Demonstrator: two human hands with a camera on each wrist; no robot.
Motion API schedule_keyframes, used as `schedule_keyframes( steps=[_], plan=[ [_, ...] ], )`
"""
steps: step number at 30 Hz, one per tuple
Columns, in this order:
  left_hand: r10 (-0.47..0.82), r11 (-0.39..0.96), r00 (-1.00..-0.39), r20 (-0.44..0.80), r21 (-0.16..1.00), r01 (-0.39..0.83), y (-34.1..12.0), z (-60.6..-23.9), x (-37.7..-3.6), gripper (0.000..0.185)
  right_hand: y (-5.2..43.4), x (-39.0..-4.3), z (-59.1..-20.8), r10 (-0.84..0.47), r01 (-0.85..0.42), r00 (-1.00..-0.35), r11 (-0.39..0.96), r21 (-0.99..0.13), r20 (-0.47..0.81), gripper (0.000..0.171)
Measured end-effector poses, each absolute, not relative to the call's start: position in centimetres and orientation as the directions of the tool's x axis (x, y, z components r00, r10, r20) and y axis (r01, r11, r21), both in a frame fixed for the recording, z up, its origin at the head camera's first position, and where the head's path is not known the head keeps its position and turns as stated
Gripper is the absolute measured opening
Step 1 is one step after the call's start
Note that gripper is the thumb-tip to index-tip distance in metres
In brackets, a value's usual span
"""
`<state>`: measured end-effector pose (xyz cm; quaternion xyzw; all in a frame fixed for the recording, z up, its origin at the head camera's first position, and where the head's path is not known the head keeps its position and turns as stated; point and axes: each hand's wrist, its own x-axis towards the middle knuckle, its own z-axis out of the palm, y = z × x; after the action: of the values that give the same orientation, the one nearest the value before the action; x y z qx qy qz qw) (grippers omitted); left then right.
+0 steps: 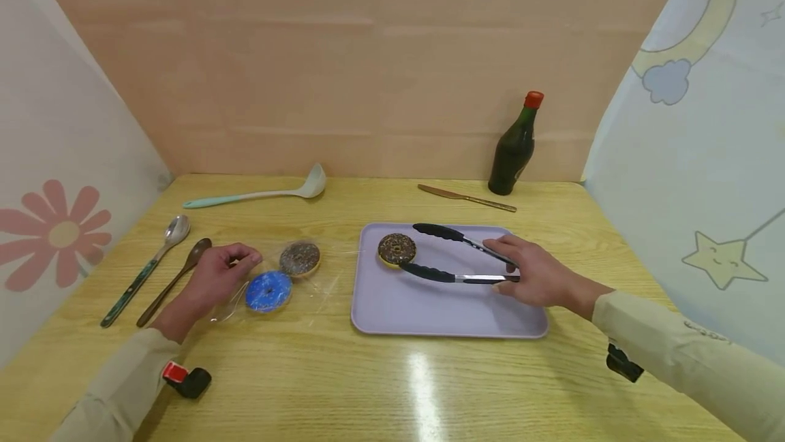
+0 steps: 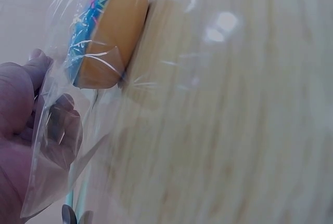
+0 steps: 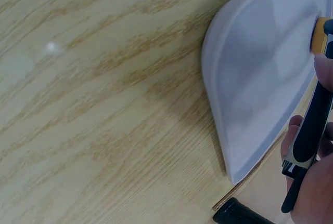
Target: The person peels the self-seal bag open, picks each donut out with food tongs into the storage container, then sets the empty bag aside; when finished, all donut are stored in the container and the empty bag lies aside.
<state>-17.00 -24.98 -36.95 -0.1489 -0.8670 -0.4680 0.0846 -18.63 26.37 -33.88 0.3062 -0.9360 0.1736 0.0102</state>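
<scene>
My left hand (image 1: 236,266) pinches the edge of a clear plastic bag (image 1: 319,285) lying on the wooden table. Inside the bag lie a blue-iced donut (image 1: 268,291) and a chocolate donut (image 1: 300,258). In the left wrist view the bag (image 2: 67,146) drapes over my fingers (image 2: 21,99), with the blue donut (image 2: 104,31) just beyond them. My right hand (image 1: 504,261) grips black-tipped tongs (image 1: 454,255) over a lavender tray (image 1: 448,312). Their spread arms reach to a second chocolate donut (image 1: 396,249) on the tray. The right wrist view shows the tongs' handle (image 3: 309,130) and the tray (image 3: 260,78).
A pale ladle (image 1: 264,193) lies at the back left, with two spoons (image 1: 153,265) at the left edge. A knife (image 1: 466,198) and a dark bottle (image 1: 515,146) sit behind the tray. Walls close in the back and both sides.
</scene>
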Motion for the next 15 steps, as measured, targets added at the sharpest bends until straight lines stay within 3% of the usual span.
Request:
schedule_keyframes(
  steps=[8,15],
  plan=[
    [0.177,0.526,-0.942,0.284,0.782,0.335,-26.5,-39.2,-18.3,0.019,22.8,-17.0,-33.1,-0.601,-0.617,-0.782,0.705,-0.351,0.168,0.065],
    [0.186,0.5,-0.93,0.316,0.785,0.366,-26.4,-39.2,-18.3,0.019,18.2,-15.8,-32.9,-0.671,-0.675,-0.729,0.669,-0.31,0.139,0.058]
  ],
)
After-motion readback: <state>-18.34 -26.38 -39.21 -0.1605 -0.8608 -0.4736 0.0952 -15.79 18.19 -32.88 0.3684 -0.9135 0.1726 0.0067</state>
